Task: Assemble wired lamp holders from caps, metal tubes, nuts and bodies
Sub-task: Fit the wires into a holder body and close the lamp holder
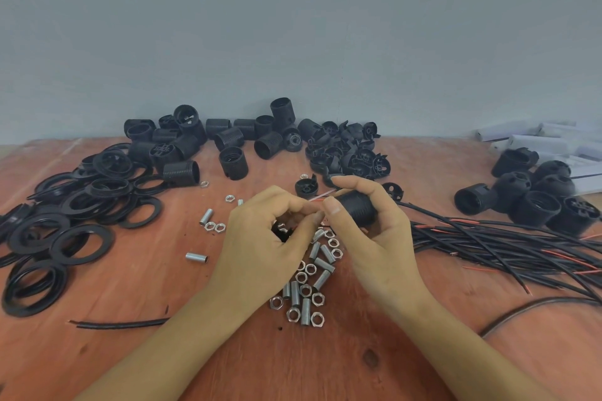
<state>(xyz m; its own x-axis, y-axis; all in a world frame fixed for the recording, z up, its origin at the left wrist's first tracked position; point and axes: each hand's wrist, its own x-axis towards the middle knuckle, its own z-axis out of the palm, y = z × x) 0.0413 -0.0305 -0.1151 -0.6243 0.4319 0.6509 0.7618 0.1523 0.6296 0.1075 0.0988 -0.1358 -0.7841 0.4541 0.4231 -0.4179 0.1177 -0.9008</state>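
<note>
One black threaded body is gripped in the right hand above the middle of the counter, with thumb and fingers curled round it. A thin red wire pokes out past its left end. The left hand meets the right at the fingertips, its fingers curled round a small black part that is mostly hidden. Beneath both hands lies a heap of metal tubes and nuts. Black wires fan out to the right, flat rings are heaped at the left, and loose bodies and caps lie along the wall. More holders cluster far right.
</note>
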